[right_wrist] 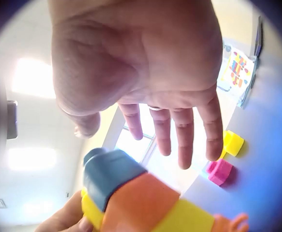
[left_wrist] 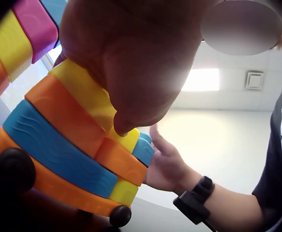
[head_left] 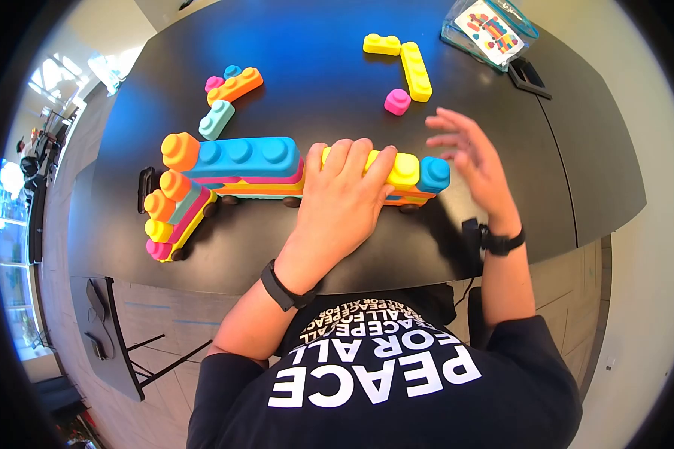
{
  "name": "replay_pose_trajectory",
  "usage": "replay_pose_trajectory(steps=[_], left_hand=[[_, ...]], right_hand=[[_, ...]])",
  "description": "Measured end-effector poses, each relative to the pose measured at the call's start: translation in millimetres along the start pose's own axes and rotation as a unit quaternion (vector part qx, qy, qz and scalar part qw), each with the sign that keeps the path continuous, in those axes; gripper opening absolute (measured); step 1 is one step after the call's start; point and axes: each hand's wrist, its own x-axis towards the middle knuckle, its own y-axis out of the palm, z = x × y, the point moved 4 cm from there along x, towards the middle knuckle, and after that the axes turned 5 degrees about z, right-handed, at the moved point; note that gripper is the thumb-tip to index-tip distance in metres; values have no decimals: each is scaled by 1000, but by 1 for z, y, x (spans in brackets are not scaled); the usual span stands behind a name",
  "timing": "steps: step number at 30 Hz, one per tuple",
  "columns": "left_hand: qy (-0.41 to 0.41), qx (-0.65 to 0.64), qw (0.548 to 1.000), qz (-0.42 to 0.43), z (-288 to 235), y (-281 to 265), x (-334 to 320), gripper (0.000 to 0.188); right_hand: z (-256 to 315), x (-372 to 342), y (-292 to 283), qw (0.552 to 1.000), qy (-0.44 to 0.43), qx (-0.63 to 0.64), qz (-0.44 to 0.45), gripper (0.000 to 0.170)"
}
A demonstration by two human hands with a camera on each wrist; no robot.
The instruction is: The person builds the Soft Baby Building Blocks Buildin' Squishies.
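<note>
My left hand grips the top of a wheeled toy car of soft building blocks, fingers over its yellow block and the thumb down the near side. In the left wrist view the car shows orange blocks, a wavy blue block and black wheels. A small blue block caps its right end. My right hand hovers just right of that end, fingers spread, holding nothing. Left of my left hand stands another wheeled car topped by a long blue block, its right end partly hidden.
A shorter wheeled stack stands angled at the left. Loose blocks lie beyond: orange, pale teal, long yellow and pink. A clear bag with a picture card is at the table's far right. The table's near edge borders my body.
</note>
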Motion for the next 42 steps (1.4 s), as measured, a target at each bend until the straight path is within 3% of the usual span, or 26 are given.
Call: replay_pose_trajectory(steps=[3,8,12,15,19,22,23,26,29,34,38,42], left_hand=[[3,5,1000,1,-1,-1,2,55],[1,7,1000,1,-1,1,0,56],[0,10,1000,-2,-1,1,-1,58],[1,17,1000,-2,-2,1,-1,59],[3,15,1000,-1,-3,1,0,58],[5,10,1000,3,-3,3,0,61],[4,10,1000,3,-3,3,0,63],[-5,-35,999,6,-2,2,1,72],[-11,-168,985,-38,6,-10,0,83],[-1,-106,984,-144,16,-67,2,97],[25,-111,990,-81,21,-92,10,102],[38,-56,998,9,23,-83,14,101]], right_hand=[[-21,43,-39,985,70,-155,-16,78],[-87,113,-63,893,90,-438,52,81],[-111,140,-66,863,131,-481,85,76],[-108,151,-78,863,111,-489,63,58],[-92,134,-95,910,224,-347,-40,29],[-100,115,-117,907,191,-368,-70,25],[-89,106,-119,922,205,-316,-91,25],[-58,77,-127,952,134,-243,-130,23],[-3,46,-94,985,42,-71,-155,21],[60,9,-27,986,-96,-18,-133,20],[64,-1,12,984,-137,11,-112,20],[46,-2,34,987,-120,31,-102,20]])
